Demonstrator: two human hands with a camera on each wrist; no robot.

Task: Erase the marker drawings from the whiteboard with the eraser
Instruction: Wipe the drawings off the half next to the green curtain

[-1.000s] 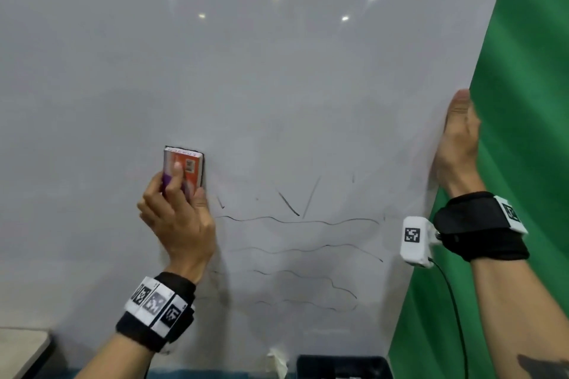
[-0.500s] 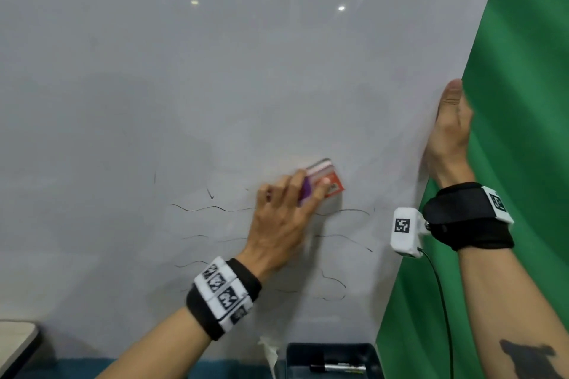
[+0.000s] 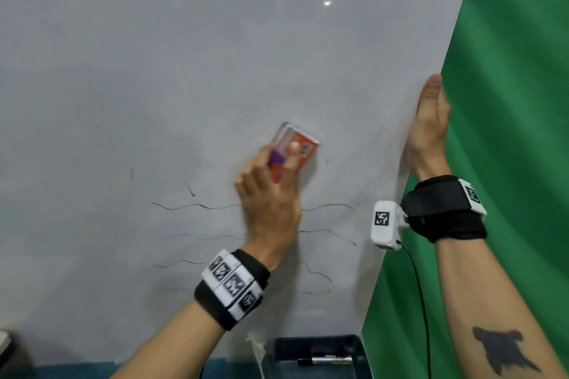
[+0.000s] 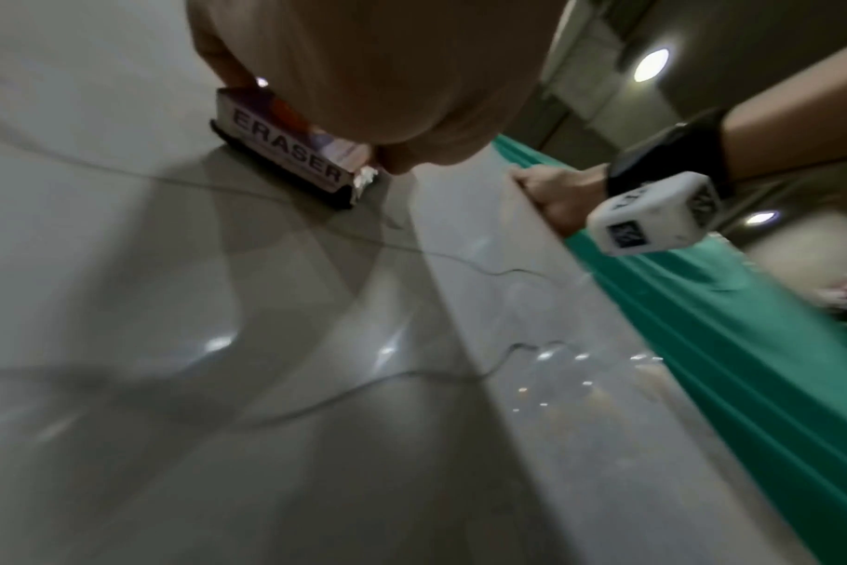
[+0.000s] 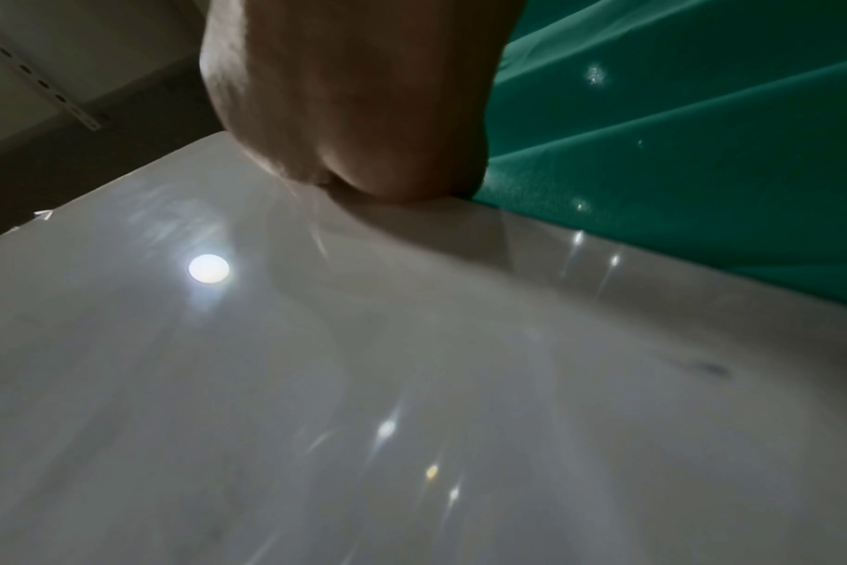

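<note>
A white whiteboard fills the head view, with several thin black wavy marker lines low on it. My left hand grips an orange and purple eraser and presses it flat on the board just above the top line. In the left wrist view the eraser shows its "ERASER" label, dark felt against the board. My right hand clasps the board's right edge, thumb on the front, fingers hidden behind. In the right wrist view that hand sits on the board's edge.
A green cloth hangs behind the board on the right. Below the board stands a dark tray holding a black marker. A grey table corner shows at the bottom left.
My left hand swept the eraser from the left of the drawing to its upper right; the slanted strokes above the top wavy line are gone. The right hand stayed on the edge.
</note>
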